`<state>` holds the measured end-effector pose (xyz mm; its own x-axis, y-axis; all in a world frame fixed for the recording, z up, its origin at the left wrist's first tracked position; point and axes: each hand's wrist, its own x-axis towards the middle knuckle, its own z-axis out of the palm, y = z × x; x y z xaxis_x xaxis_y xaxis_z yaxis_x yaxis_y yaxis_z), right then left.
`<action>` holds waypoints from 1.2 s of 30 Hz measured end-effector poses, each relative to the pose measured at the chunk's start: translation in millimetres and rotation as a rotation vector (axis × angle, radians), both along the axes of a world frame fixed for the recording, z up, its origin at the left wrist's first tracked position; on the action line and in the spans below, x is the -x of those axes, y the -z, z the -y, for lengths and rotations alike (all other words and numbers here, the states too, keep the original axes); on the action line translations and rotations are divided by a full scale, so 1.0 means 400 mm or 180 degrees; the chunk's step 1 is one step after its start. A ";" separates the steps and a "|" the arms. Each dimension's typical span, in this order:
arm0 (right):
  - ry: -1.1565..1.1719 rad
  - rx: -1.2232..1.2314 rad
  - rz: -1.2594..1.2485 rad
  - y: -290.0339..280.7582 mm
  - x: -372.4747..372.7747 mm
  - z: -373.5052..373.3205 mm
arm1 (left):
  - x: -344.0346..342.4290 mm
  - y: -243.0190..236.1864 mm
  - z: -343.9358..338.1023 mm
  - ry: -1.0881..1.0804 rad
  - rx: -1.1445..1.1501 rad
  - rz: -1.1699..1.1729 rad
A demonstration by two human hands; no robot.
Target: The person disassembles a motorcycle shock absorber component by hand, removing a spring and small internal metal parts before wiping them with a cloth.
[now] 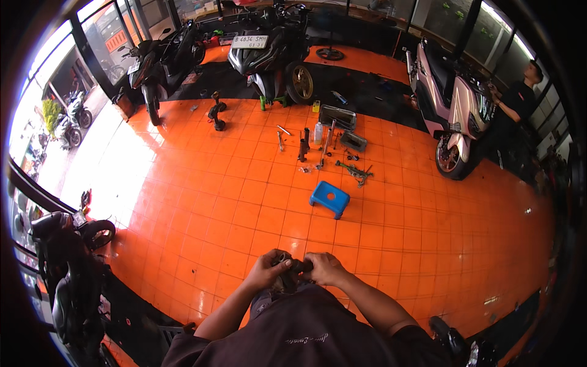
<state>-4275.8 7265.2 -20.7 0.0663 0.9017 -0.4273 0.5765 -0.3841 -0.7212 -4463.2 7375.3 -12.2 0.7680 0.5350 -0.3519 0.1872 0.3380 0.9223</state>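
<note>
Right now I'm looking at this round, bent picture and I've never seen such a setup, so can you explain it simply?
There's no robot here: the two bare hands belong to a person. The only picture comes from a wide fisheye camera worn on that person's head, looking down, so straight edges curve. The left hand and right hand grip a dark object between them; I can't tell what it is. Ahead, on the orange tiled floor, stands a blue stool. Beyond it are a green part and dark tubes. Over to the right, another person is beside a pink scooter.
</note>
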 end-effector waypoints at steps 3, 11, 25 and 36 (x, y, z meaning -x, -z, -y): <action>0.0385 -0.0494 -0.0017 -0.007 -0.119 -0.098 | -0.149 0.012 -0.130 -0.0165 0.0338 0.0343; 0.0259 0.0823 0.0347 -0.036 -0.511 -0.488 | -0.541 0.143 -0.502 0.0200 0.0645 0.0293; 0.0300 0.1061 0.0238 0.039 -1.059 -1.037 | -1.115 0.186 -1.106 0.0745 0.0791 -0.0137; -0.0127 0.1696 -0.2193 0.407 -1.392 -1.286 | -1.333 0.431 -1.266 -0.0496 0.0997 -0.0192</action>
<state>-3719.0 7779.6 -183.4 -0.3896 0.5665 -0.7262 0.0984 -0.7584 -0.6444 -3929.9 7881.5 -184.7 0.6584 0.5032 -0.5597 0.1620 0.6315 0.7583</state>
